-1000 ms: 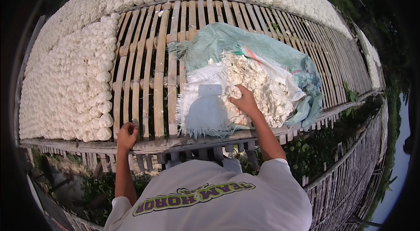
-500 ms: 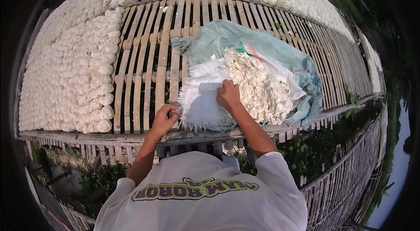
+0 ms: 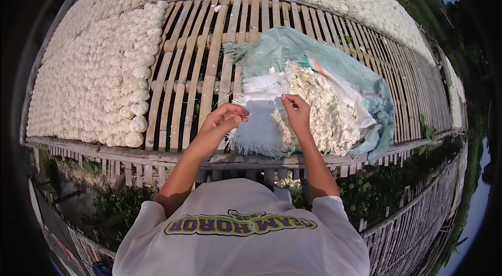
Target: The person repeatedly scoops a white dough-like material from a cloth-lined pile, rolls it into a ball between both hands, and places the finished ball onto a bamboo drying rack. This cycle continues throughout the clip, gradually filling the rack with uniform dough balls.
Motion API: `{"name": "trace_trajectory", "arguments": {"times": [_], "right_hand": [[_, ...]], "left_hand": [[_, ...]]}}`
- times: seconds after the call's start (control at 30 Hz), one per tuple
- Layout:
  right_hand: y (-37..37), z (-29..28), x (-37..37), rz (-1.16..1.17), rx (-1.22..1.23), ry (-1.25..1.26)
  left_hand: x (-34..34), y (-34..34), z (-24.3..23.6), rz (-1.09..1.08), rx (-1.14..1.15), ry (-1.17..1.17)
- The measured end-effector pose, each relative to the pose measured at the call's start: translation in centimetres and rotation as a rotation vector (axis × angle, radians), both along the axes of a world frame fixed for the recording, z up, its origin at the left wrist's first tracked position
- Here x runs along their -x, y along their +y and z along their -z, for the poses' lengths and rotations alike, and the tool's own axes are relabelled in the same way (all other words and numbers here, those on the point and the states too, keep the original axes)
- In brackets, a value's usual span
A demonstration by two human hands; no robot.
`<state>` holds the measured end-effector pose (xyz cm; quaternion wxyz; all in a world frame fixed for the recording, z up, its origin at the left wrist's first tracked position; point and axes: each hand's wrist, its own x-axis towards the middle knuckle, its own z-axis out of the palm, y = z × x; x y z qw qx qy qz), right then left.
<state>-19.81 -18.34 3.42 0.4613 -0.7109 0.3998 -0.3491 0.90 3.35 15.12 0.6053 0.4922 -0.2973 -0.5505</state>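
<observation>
My left hand (image 3: 222, 123) is raised over the left part of a white woven sack (image 3: 259, 132), its fingers curled toward the thumb. A tiny pale bit shows at those fingertips, too small to name. My right hand (image 3: 297, 114) is up beside it, thumb and forefinger pinched together at the inner side of the sack's white flap. Whatever lies in that pinch cannot be made out. Crumbly off-white clumps (image 3: 329, 114) are heaped on the sack, just right of my right hand. The sack's left and near edges are frayed into loose threads.
A pale green woven sack (image 3: 293, 46) is bunched behind and right of the heap. Both sacks rest on a bamboo slat rack (image 3: 214, 67). Rows of white round clumps (image 3: 99, 82) cover its left and far parts. A bamboo rail (image 3: 157, 157) runs along the near edge.
My left hand has come up and rightward from the sack's frayed left edge. My right hand has lifted and turned upright into a fingertip pinch. The whole view has shifted slightly.
</observation>
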Motion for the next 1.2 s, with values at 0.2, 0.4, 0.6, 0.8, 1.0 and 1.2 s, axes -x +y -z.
{"name": "trace_trajectory", "arguments": {"times": [0.2, 0.4, 0.6, 0.8, 1.0, 1.2], "right_hand": [[5.3, 0.7, 1.2, -0.055, 0.192, 0.3], [8.6, 2.2, 3.4, 0.019, 0.268, 0.102], [10.1, 2.1, 5.6, 0.115, 0.387, 0.094], [9.8, 3.0, 6.3, 0.159, 0.374, 0.074], [9.8, 3.2, 6.5, 0.175, 0.33, 0.116], [10.1, 3.0, 6.6, 0.22, 0.199, 0.086]], "left_hand": [[0.7, -0.4, -3.0, 0.113, 0.14, 0.426], [1.1, -1.5, -0.8, -0.071, 0.038, 0.006], [0.5, -0.6, 1.2, -0.091, -0.02, -0.105], [1.7, 0.5, -0.7, 0.027, 0.055, -0.14], [2.8, 2.8, -4.8, 0.301, 0.042, -0.184], [8.2, 3.6, -11.4, 0.763, 0.593, 0.793]]}}
